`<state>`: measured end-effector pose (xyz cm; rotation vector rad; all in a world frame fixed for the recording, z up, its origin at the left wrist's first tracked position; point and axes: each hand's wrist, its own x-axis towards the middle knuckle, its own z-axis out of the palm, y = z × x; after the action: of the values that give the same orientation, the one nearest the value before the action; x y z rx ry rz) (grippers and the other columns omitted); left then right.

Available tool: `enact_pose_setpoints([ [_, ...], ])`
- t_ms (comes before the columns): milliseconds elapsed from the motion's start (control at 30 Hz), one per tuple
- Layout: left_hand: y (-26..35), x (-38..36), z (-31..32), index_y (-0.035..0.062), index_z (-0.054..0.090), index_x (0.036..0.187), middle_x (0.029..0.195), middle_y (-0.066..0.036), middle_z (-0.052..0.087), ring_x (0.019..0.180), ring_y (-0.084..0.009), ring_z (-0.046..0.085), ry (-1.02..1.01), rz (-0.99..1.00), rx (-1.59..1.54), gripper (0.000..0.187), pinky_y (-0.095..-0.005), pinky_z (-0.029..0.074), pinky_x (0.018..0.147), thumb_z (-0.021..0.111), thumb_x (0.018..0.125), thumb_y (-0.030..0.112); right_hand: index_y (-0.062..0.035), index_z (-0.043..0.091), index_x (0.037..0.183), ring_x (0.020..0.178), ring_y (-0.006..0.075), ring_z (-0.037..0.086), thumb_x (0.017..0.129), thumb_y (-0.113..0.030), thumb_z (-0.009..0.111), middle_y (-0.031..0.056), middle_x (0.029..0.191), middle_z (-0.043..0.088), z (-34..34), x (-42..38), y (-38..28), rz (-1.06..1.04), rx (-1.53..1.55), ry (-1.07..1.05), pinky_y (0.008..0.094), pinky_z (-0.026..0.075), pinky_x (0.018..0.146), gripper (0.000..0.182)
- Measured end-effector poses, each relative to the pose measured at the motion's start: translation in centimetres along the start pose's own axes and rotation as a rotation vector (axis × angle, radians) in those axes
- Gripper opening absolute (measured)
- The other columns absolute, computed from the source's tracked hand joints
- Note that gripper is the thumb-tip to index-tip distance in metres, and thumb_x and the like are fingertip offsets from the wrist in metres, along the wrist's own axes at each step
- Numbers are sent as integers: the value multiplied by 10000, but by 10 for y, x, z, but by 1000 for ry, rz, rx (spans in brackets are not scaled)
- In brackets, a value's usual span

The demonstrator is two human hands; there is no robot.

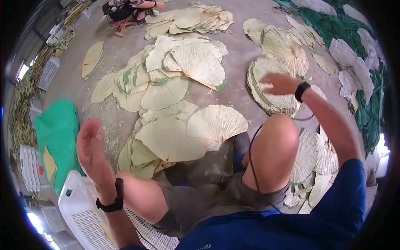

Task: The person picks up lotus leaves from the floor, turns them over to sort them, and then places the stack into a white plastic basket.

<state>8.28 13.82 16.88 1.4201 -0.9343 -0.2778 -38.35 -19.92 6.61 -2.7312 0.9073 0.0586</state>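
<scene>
My left hand [90, 143] is raised above the white plastic crate [74, 196] at my left side, its fingers pointing up and nothing in them. My right hand [280, 84] reaches over a pile of dried lotus leaves [266, 100] on the right, fingers stretched out and apart, holding nothing. In front of my knees, a large pale lotus leaf [171, 139] and a fan-shaped one [218, 123] lie on top of a spread stack. Farther ahead is another heap of flat leaves [166, 91].
Green cloth [62, 133] lies beside the crate. A person [129, 10] crouches at the far left near more leaves [196, 18]. Green netting and white sacks [346, 52] line the right side. Along the left wall stand white crates [49, 73] and heaped dried plant material [25, 108].
</scene>
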Motion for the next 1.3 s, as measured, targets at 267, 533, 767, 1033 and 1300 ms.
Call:
enact_pose_setpoints([
  [267, -17, 27, 87, -27, 539, 1341, 1301, -120, 593, 1247, -218, 544, -105, -51, 95, 380, -382, 408, 1100, 565, 973, 65, -78, 654, 1259, 1198, 318, 604, 887, -326, 655, 160, 1262, 657, 98, -48, 170, 336, 365, -391, 419, 466, 1027, 447],
  [533, -81, 19, 127, -11, 551, 1327, 1279, -108, 600, 1236, -198, 542, -129, -236, 63, 375, -354, 417, 1077, 575, 959, 56, -51, 590, 1355, 1282, 210, 554, 807, -152, 683, 86, 1445, 544, -126, 25, 267, 241, 540, 74, 351, 453, 1069, 566],
  [767, -92, 24, 152, 18, 554, 1339, 1327, -103, 593, 1269, -208, 542, -220, -211, 64, 370, -379, 398, 1094, 550, 971, 50, -28, 602, 1299, 1195, 205, 585, 875, -135, 631, 91, 1349, 589, -128, -25, 67, -158, 347, -350, 345, 474, 1014, 438],
  [1033, -91, 23, 164, -29, 546, 1335, 1319, -146, 604, 1234, -226, 569, -261, -249, 76, 359, -351, 413, 1082, 531, 979, 14, -4, 614, 1244, 1108, 200, 616, 944, -118, 579, 96, 1253, 634, -172, -93, -4, -219, 270, -356, 339, 495, 958, 322],
  [1300, -70, 15, 147, -29, 537, 1343, 1322, -146, 601, 1244, -223, 556, -147, -293, 8, 364, -354, 408, 1088, 531, 982, 16, -20, 615, 1255, 1125, 286, 624, 922, -175, 641, 164, 1188, 659, -56, -129, 95, 383, 25, 128, 396, 493, 977, 368],
])
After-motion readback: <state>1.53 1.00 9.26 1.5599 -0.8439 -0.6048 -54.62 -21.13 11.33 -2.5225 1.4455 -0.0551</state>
